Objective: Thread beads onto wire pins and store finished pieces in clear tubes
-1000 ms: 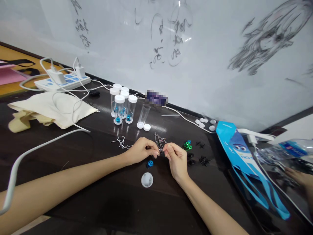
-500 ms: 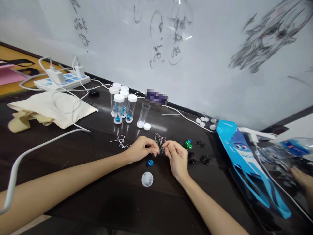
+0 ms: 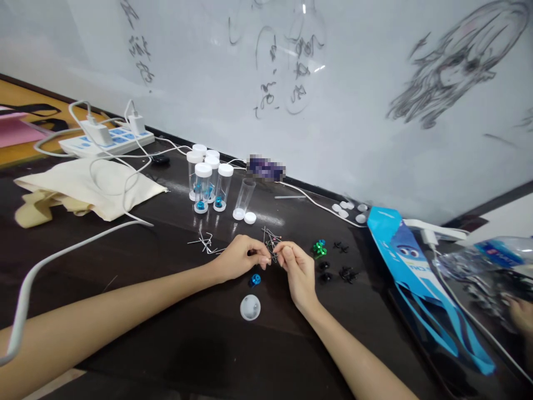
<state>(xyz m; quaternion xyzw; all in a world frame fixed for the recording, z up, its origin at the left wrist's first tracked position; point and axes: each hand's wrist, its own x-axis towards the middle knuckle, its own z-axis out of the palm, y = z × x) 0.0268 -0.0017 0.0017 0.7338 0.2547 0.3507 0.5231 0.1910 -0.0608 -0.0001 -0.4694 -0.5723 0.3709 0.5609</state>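
My left hand [image 3: 240, 256] and my right hand [image 3: 296, 268] meet over the dark table [image 3: 175, 333], fingertips pinched together on a thin metal pin [image 3: 272, 253] drawn from a small pile of pins [image 3: 270, 238]. A blue bead-like part [image 3: 255, 279] lies just below my left hand. Nearer me sits a white round cap [image 3: 250, 307]. A second scatter of pins [image 3: 204, 242] lies to the left. Green parts [image 3: 319, 248] and small black parts [image 3: 345, 272] lie right of my right hand.
Several capped clear vials [image 3: 206, 180] and an uncapped vial [image 3: 244, 197] stand behind. A cream cloth bag [image 3: 87, 186], power strip [image 3: 106, 139] and white cable [image 3: 62, 250] lie left. Loose white caps [image 3: 347, 210], a blue bag [image 3: 410, 266] and a plastic bottle [image 3: 487, 255] sit right.
Both hands stay pinched at the pin pile; the right hand's fingers have shifted slightly up and left. Another person's hand at the far right has drawn back toward the edge.
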